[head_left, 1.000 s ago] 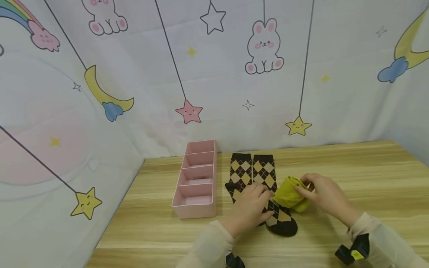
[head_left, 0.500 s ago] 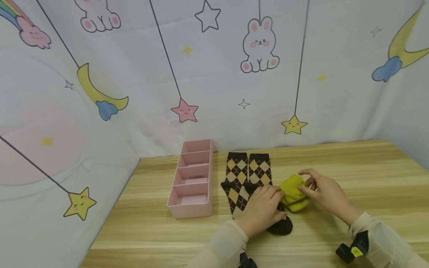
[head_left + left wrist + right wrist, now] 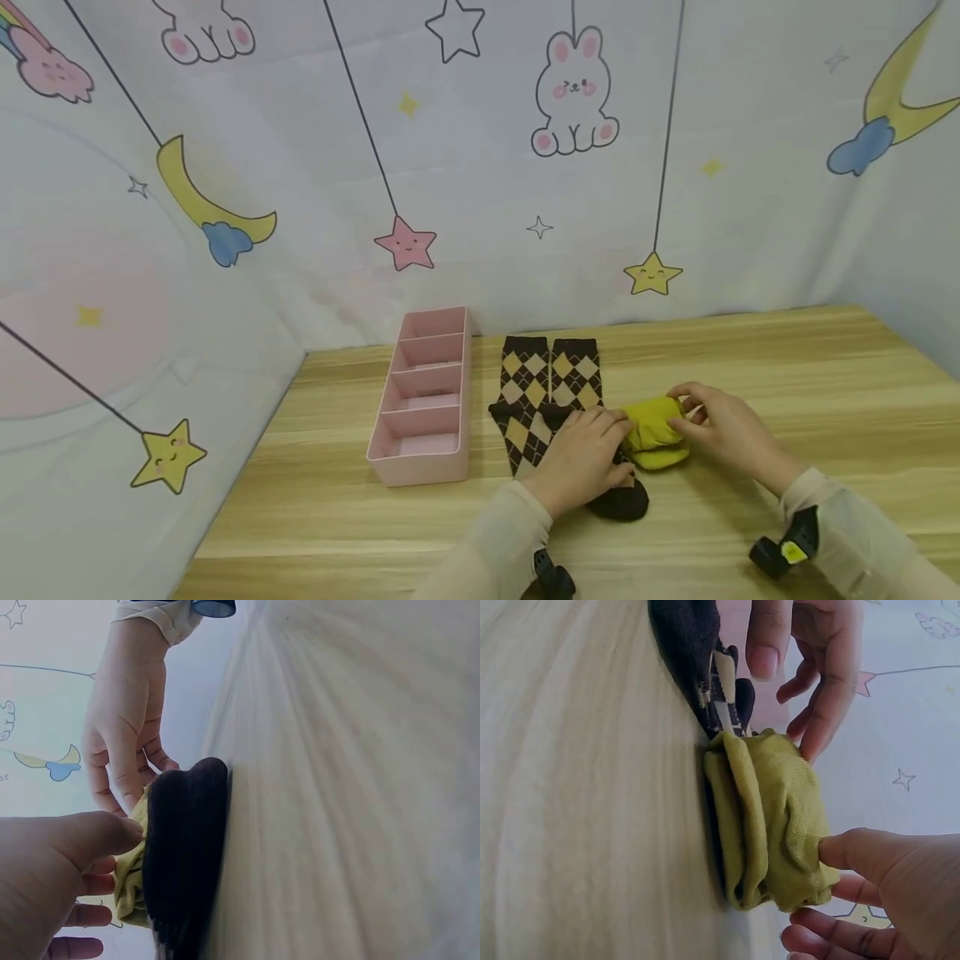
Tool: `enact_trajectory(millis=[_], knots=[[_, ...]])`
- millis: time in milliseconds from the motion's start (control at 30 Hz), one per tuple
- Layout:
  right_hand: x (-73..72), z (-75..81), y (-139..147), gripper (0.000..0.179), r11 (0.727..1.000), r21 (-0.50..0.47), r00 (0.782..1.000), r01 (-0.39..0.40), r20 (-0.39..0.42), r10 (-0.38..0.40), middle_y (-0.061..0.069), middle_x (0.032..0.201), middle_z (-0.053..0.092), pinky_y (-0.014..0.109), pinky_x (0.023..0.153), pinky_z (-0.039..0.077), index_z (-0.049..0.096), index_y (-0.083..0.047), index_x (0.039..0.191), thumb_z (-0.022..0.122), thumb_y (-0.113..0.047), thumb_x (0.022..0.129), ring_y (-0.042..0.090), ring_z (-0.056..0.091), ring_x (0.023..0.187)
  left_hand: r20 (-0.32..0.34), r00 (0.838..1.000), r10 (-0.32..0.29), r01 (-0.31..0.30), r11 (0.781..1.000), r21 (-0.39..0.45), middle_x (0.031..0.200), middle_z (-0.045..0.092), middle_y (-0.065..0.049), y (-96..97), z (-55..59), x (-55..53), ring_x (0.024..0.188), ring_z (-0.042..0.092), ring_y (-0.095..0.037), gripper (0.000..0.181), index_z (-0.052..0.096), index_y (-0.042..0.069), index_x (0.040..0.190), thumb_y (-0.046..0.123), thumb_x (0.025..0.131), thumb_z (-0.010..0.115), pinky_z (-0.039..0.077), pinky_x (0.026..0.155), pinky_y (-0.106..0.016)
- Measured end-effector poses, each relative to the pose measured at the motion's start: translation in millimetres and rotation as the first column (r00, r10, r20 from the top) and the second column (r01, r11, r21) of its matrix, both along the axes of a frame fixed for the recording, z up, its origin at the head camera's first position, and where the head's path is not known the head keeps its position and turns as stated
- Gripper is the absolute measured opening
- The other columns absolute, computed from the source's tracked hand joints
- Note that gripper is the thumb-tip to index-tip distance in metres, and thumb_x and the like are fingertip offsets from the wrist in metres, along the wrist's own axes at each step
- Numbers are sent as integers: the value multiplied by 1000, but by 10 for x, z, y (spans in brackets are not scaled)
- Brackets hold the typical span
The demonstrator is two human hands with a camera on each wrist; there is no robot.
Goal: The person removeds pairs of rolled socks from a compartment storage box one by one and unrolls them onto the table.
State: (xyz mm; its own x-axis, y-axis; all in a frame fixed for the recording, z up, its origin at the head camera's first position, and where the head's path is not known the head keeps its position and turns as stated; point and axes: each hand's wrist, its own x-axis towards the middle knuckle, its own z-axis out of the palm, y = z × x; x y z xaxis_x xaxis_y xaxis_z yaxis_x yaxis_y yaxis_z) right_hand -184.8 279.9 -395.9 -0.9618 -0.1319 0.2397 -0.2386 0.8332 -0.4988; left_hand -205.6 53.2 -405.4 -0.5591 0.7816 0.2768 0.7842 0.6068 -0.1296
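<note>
A folded yellow-green sock bundle [image 3: 656, 431] lies on the table, its layers showing in the right wrist view. My right hand [image 3: 723, 427] pinches its right end between thumb and fingers. From the left, my left hand [image 3: 581, 457] reaches over a pair of dark argyle socks [image 3: 527, 379], and its fingertips touch the bundle's near-left edge. The left fingers are loosely bent, with the thumb apart. A black sock toe [image 3: 626, 502] shows below the left hand, which hides part of the argyle pair. That toe [image 3: 187, 847] blocks much of the bundle in the left wrist view.
A pink divided box [image 3: 423, 400] with several compartments stands left of the argyle socks. The wood-grain table [image 3: 810, 400] extends to the right. A white patterned curtain [image 3: 480, 167] hangs behind its back edge.
My left hand has moved right over the argyle socks to the yellow-green bundle. The bundle has tipped flatter, with my right hand staying at its right end. The whole view has shifted slightly.
</note>
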Motion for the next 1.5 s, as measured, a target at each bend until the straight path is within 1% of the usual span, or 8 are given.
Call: enact_trajectory(millis=[200, 400, 533, 667, 933, 1200, 1400, 1500], knots=[[11, -48, 12, 30, 1000, 4, 998, -10, -66, 11, 19, 105, 66, 37, 69, 52, 63, -1, 110, 72, -9, 83, 26, 63, 84, 21, 1000, 7, -7, 1000, -10, 136, 55, 5, 4, 18, -12, 125, 50, -10, 51, 54, 18, 134, 47, 92, 58, 43, 102, -27], [24, -91, 16, 22, 997, 33, 987, -65, -147, 69, 16, 109, 67, 45, 74, 55, 67, -5, 104, 71, -7, 83, 36, 62, 100, 28, 1000, 8, -8, 1000, -2, 135, 56, 5, 2, 8, -13, 124, 51, -10, 52, 54, 18, 134, 47, 92, 59, 43, 103, -28], [42, -106, 14, 22, 995, 40, 987, -90, -128, 94, 15, 108, 69, 52, 82, 53, 68, -6, 104, 72, -15, 85, 37, 62, 102, 43, 999, 16, -16, 1000, -5, 135, 56, 5, -6, -15, -20, 124, 51, -10, 52, 54, 18, 134, 48, 92, 59, 42, 104, -28], [56, -107, 3, 31, 992, 72, 988, -102, -112, 110, 13, 107, 70, 56, 90, 48, 68, -6, 104, 75, -27, 82, 36, 62, 102, 59, 998, 18, -19, 1000, 2, 135, 56, 5, -21, -21, -25, 125, 51, -11, 52, 54, 18, 134, 47, 92, 59, 42, 106, -30], [119, -109, -41, 42, 980, 174, 982, -99, -143, 124, 12, 105, 70, 54, 88, 49, 68, -8, 102, 81, -36, 73, 34, 63, 100, 70, 997, 11, -12, 1000, 17, 131, 58, 5, -45, -13, -29, 121, 52, -11, 49, 56, 18, 132, 46, 92, 59, 42, 105, -30], [189, -90, -119, 53, 965, 256, 989, -64, -112, 96, 12, 109, 68, 55, 88, 47, 66, -9, 107, 82, -42, 69, 33, 61, 101, 52, 999, 7, -9, 999, 51, 125, 59, 5, -75, -11, -17, 118, 52, -11, 46, 58, 18, 128, 45, 91, 61, 42, 103, -28], [189, -110, -147, 52, 961, 274, 993, -47, -90, 74, 13, 110, 67, 56, 88, 47, 65, -7, 109, 82, -38, 70, 34, 60, 103, -13, 1000, 12, -9, 988, 152, 113, 61, 3, -126, 7, 81, 107, 55, -11, 39, 62, 18, 115, 42, 85, 69, 44, 97, -25], [184, -118, -152, 52, 955, 296, 992, -36, -102, 69, 13, 109, 67, 55, 88, 47, 65, -8, 108, 81, -39, 70, 34, 60, 103, -26, 999, 21, -16, 987, 163, 107, 61, 5, -156, 1, 150, 101, 56, -10, 36, 63, 18, 109, 43, 84, 70, 45, 93, -23]])
